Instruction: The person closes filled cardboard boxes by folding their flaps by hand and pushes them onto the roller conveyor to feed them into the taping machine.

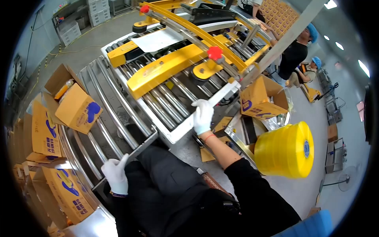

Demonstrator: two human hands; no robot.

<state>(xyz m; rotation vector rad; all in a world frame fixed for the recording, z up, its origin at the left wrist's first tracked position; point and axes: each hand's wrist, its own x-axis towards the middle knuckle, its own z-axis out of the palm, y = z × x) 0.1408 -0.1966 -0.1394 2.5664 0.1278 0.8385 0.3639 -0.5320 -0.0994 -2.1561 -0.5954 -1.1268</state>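
Note:
My left hand (115, 175), in a white glove, rests at the near side rail of the curved roller conveyor (106, 104). Its thumb stands apart from the fingers and no loose object shows in it. White-gloved too, my right hand (203, 115) has its fingers bent over the white frame (177, 134) of the yellow machine (166, 69). Metal rollers, yellow side guides and a red knob (214, 53) lie just beyond that hand. On the conveyor, left of my legs, an open carton (77, 102) holds orange-wrapped packs (64, 90).
More printed cartons (43, 130) crowd the left, one open carton (65, 193) near my left arm. At right stand an open carton (262, 98) and a yellow drum-shaped roll (284, 150). A person in black (294, 57) works beyond the post; another person (308, 73) is behind.

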